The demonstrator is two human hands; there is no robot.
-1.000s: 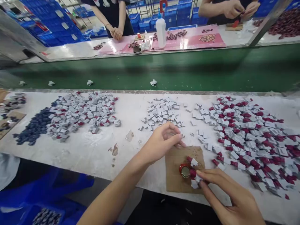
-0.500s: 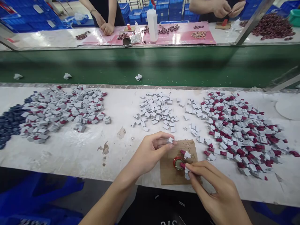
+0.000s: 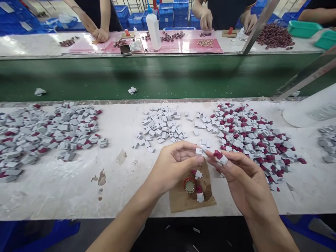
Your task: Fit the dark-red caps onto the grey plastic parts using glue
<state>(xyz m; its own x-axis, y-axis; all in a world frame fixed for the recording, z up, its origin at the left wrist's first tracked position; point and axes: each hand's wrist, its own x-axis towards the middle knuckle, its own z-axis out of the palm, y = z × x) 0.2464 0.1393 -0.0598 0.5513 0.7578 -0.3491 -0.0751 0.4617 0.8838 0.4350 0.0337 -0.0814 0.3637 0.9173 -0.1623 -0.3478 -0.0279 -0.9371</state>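
Between the thumb and fingers of my left hand point(image 3: 174, 164) is a small light grey block point(image 3: 198, 152). My right hand point(image 3: 244, 175) pinches a maroon-and-grey plastic piece point(image 3: 221, 158), close to the block, with the fingertips of both hands nearly meeting. Below them lies a brown cardboard pad point(image 3: 181, 203), partly covered by my left hand. A red-rimmed bottle cap point(image 3: 189, 185) rests on the pad with its hollow side up. One maroon-and-grey piece point(image 3: 200, 195) lies beside the cap, and another such piece point(image 3: 198, 174) lies just above it.
Loose grey blocks point(image 3: 162, 124) lie beyond my hands. Piles of maroon-and-grey pieces spread to the right point(image 3: 249, 133) and left point(image 3: 57, 129). A white container point(image 3: 312, 108) stands at far right. Past the green conveyor belt point(image 3: 105, 77), co-workers' hands point(image 3: 101, 35) are at another table.
My right hand has risen from beside the bottle cap towards my left hand, holding a maroon-and-grey piece. A piece now lies free beside the cap. The view has turned right.
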